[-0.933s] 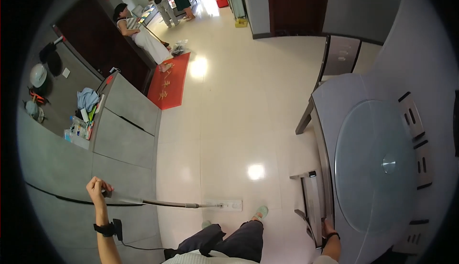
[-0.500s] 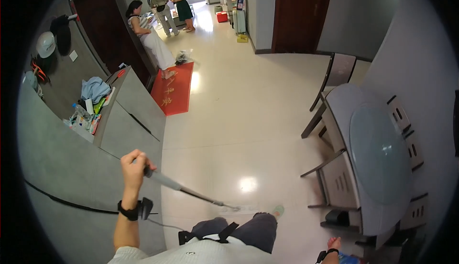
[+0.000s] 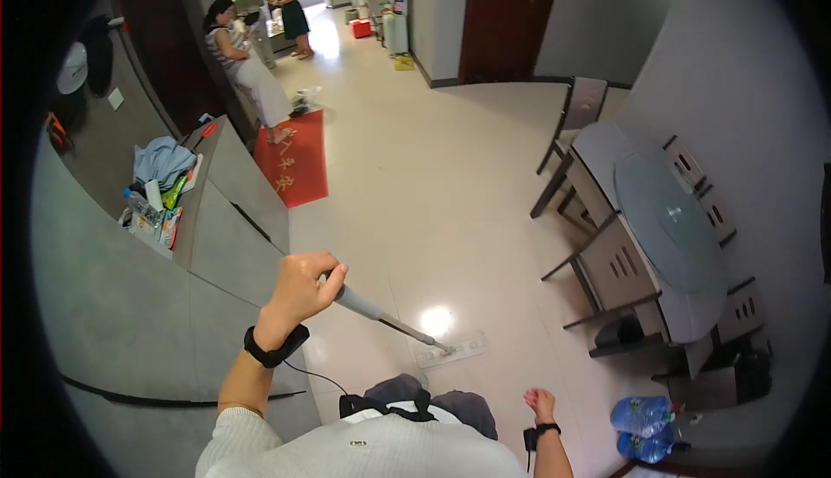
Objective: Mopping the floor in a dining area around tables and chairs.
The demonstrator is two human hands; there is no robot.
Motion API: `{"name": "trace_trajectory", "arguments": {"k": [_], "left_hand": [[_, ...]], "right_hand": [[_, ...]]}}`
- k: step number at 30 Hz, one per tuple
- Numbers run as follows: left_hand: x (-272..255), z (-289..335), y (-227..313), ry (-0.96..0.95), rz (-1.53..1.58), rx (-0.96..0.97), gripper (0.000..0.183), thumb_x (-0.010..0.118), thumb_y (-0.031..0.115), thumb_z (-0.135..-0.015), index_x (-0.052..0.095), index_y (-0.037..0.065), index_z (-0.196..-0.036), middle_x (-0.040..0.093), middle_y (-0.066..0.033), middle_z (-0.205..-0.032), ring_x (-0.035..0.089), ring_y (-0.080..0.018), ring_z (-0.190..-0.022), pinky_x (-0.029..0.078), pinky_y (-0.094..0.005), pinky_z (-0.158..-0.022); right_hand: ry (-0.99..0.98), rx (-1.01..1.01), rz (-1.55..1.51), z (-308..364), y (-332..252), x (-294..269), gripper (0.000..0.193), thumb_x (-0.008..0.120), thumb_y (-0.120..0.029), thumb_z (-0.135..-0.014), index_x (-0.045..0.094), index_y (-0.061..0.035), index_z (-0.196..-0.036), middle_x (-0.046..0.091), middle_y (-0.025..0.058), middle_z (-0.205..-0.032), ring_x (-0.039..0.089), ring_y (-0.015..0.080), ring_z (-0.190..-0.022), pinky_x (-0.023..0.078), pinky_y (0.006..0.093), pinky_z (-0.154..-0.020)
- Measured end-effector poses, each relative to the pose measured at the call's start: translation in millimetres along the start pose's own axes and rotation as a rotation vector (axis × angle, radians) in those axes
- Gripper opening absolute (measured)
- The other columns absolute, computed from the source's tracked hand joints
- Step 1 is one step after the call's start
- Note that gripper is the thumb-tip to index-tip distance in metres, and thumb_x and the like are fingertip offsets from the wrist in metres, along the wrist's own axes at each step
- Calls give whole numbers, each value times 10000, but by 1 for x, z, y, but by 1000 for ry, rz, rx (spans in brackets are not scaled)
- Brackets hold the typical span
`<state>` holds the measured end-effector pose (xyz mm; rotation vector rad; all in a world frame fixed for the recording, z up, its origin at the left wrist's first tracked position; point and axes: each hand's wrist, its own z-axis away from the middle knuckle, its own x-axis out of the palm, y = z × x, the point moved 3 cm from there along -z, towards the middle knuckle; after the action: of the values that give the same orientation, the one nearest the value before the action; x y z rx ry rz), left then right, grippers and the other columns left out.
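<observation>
My left hand (image 3: 303, 286) is closed around the grey top of a flat mop's handle (image 3: 381, 318), with the thumb against the grip. The pole slants down and to the right, ending in a pale rectangular mop head (image 3: 472, 346) that lies flat on the tiles ahead of my legs. Off to my right side, my right hand (image 3: 540, 404) hangs away from the mop and holds nothing; its fingers are loosely bent and slightly apart. Black bands with small devices circle both wrists.
Along the left runs a grey cabinet (image 3: 238, 262), with a bundled blue cloth (image 3: 164, 163) on top. A red mat (image 3: 303, 162) lies beyond, where a person leans. Dining chairs (image 3: 615, 262) surround a table (image 3: 597, 145) at right. Blue water jugs (image 3: 640, 416) stand nearby.
The view has shifted. My left hand has moved right with the mop, and its head now shows farther ahead of my legs. My right hand has come further into view.
</observation>
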<state>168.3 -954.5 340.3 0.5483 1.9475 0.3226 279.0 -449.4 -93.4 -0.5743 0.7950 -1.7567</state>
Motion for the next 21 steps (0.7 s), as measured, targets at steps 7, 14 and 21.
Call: {"name": "trace_trajectory", "arguments": {"k": [7,14,21], "left_hand": [[-5,14,46,-208,38,241,114,592,135,-620,551,56,-550,519,-50,-516,490,-193,-427,369,-266,-398],[25,40,138,-476,249,843,62,609,99,-571,554,72,-563,534,-28,-553,513,-184,-479,385,-261,-423],[35,167,195,-968,967,1103,85,559,69,-549,500,52,-491,501,-34,-464,496,-167,-401,387,-239,-417]], "right_hand": [[-252,-114,9,62,-30,139,244,399,-199,-833,507,11,-893,572,110,-844,568,159,-750,455,231,-664],[-535,-46,-289,136,-15,211,442,344,-385,-836,474,15,-969,550,130,-903,548,183,-810,443,278,-723],[-670,202,-1544,175,34,273,313,438,-316,-805,456,-3,-804,511,144,-890,526,194,-733,445,269,-676]]}}
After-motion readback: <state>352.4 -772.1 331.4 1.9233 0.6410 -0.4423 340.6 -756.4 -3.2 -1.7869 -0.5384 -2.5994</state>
